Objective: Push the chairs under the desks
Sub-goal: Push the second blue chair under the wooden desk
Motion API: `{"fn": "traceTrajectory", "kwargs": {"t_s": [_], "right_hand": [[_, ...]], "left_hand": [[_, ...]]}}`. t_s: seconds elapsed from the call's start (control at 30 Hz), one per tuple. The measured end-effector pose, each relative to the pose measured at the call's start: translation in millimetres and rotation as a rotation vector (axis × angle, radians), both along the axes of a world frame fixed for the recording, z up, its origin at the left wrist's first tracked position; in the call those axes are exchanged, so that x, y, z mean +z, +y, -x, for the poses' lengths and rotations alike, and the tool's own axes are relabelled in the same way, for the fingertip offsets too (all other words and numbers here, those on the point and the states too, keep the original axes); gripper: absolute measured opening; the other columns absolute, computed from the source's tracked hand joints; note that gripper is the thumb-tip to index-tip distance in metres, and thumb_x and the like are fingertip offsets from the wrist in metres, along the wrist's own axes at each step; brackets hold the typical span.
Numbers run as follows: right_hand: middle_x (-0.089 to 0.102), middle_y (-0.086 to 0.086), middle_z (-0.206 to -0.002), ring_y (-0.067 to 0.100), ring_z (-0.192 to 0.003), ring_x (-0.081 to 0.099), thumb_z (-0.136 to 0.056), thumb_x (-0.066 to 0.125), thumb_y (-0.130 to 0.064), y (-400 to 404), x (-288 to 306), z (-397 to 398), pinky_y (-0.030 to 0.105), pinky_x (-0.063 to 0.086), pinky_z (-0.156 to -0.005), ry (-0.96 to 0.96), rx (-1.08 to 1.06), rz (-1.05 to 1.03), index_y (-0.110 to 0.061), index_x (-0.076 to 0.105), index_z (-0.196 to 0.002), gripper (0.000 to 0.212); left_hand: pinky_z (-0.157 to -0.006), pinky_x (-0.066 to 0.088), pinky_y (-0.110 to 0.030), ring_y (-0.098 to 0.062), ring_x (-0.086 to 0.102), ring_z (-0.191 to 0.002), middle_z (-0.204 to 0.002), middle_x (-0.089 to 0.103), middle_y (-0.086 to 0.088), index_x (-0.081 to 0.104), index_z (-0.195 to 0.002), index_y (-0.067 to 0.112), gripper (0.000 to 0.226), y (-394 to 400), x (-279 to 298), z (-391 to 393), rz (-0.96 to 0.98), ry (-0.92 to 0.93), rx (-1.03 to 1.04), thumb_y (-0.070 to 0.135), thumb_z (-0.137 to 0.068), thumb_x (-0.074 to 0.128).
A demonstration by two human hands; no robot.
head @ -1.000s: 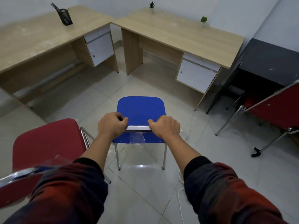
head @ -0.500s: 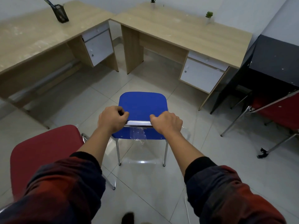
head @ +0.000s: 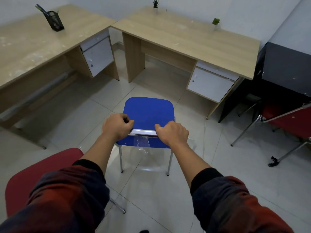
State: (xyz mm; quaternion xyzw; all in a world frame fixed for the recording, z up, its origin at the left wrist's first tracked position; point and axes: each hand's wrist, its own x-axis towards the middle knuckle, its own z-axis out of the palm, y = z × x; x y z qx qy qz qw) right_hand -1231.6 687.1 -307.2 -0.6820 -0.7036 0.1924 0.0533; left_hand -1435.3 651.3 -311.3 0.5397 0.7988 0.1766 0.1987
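Sleeves: our two forearms reach forward in dark red-and-black sleeves.
Red chair (head: 42,175): it sits at our lower left, partly hidden by our left arm.
Left hand (head: 116,126): our grip is curled tight round the chrome top rail (head: 143,132) of the blue chair (head: 149,111).
Right hand (head: 173,133): same grip, fingers wrapped over the rail's other end.
Blue chair: it stands on the tiled floor, well short of the tables.
Right table (head: 193,37): ahead of the chair, carrying two small plants.
Left table (head: 33,46): it joins the right one at the corner and holds a black pen holder (head: 54,21).
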Motion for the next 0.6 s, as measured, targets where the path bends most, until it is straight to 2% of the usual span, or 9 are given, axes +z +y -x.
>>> {"fn": "traceTrajectory", "kwargs": {"t_s": [0.13, 0.4, 0.6], "right_hand": [[0.061, -0.001, -0.072, 0.019, -0.067, 0.058, -0.087, 0.047, -0.059, 25.0, -0.6, -6.2, 0.032, 0.047, -0.067, -0.007, -0.012, 0.012, -0.014, 0.063, -0.079, 0.048], [0.066, 0.000, -0.072, 0.020, -0.066, 0.061, -0.087, 0.048, -0.057, 54.4, -3.6, -17.0, 0.033, 0.049, -0.064, -0.042, -0.023, 0.007, -0.012, 0.071, -0.081, 0.050], [0.066, 0.000, -0.072, 0.018, -0.064, 0.060, -0.091, 0.050, -0.055, 62.7, -2.4, -20.9, 0.030, 0.046, -0.060, -0.039, -0.005, -0.001, -0.013, 0.071, -0.082, 0.048]], "left_hand": [[-0.053, 0.038, -0.024, -0.015, 0.059, -0.065, -0.066, 0.063, 0.002, 0.065, -0.071, 0.021, 0.029, 18.1, 2.6, -11.2, 0.026, 0.034, 0.016, 0.041, -0.087, 0.053], [-0.054, 0.039, -0.024, -0.012, 0.059, -0.063, -0.066, 0.063, 0.005, 0.064, -0.072, 0.021, 0.030, 39.6, -0.3, -23.5, 0.015, 0.040, 0.002, 0.044, -0.086, 0.051], [-0.062, 0.054, -0.032, -0.016, 0.063, -0.065, -0.066, 0.064, 0.003, 0.065, -0.073, 0.018, 0.033, 48.4, 3.1, -28.6, 0.046, 0.056, -0.006, 0.046, -0.086, 0.050]]}}
